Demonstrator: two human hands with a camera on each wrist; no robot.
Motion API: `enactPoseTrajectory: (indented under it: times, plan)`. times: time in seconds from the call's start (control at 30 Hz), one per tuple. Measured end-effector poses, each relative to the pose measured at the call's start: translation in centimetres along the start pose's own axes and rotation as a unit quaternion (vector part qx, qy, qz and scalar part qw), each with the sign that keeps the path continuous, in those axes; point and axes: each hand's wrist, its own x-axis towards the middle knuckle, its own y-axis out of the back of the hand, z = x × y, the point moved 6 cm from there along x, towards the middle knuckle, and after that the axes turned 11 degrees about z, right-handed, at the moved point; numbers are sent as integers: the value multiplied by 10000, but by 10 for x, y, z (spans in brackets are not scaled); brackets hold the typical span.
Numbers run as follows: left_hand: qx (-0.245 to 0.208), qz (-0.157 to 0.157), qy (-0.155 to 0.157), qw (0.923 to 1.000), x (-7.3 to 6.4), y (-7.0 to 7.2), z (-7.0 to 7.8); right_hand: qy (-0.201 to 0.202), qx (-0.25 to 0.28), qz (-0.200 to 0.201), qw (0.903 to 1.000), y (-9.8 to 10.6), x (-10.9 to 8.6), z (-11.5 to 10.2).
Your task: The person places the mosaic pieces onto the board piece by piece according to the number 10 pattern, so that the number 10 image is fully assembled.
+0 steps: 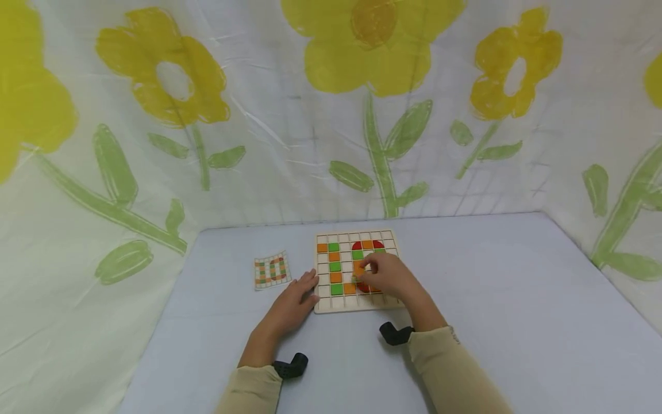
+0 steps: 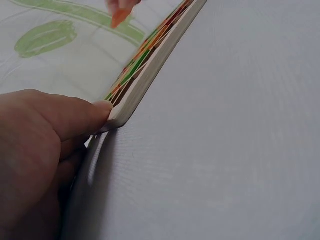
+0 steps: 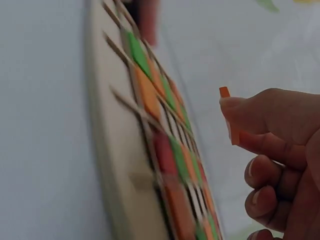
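Note:
A wooden grid board (image 1: 351,302) lies flat, with orange, green and red pieces set in its squares. My right hand (image 1: 385,273) is over the board's right half, pinching an orange tile (image 3: 234,135) between thumb and forefinger. In the right wrist view the tile is raised off the board and its other fingers are curled. The left hand (image 1: 293,305) rests at the board's left edge with its fingers extended. Its thumb (image 2: 95,117) touches the board's near corner in the left wrist view. Part of the board's right side is hidden beneath the right hand.
A small printed card (image 1: 272,271) with a coloured grid pattern lies left of the board. The pale table (image 1: 496,299) meets a curtain (image 1: 289,190) painted with yellow flowers at the back and sides. Each wrist wears a black camera.

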Motion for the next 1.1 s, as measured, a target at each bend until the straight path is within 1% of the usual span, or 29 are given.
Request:
enactPoseTrajectory:
  times: [0.1,0.23,0.33,0.43,0.67,0.9,1.1]
  plan:
    - [-57,0,-58,10000,0,0,1,346,-142,-210,9991,-23,0,-22]
    - [-91,5,-70,9999,-1,1,3,721,-386,-500,9954,-45,0,-41]
    - [-48,7,-32,10000,0,1,2,847,-598,-614,9927,-56,0,-49]
    - [-36,-2,8,10000,1,-1,1,854,-769,-657,9912,-62,1,-52]
    - [-40,-45,76,10000,1,-1,2,796,-905,-702,9902,-70,2,-50]
    - [-2,-27,79,10000,1,0,2,930,-973,-595,9891,-72,1,-53]
    - [-12,-35,113,9999,1,2,-1,867,-1087,-505,9890,-69,0,-54]
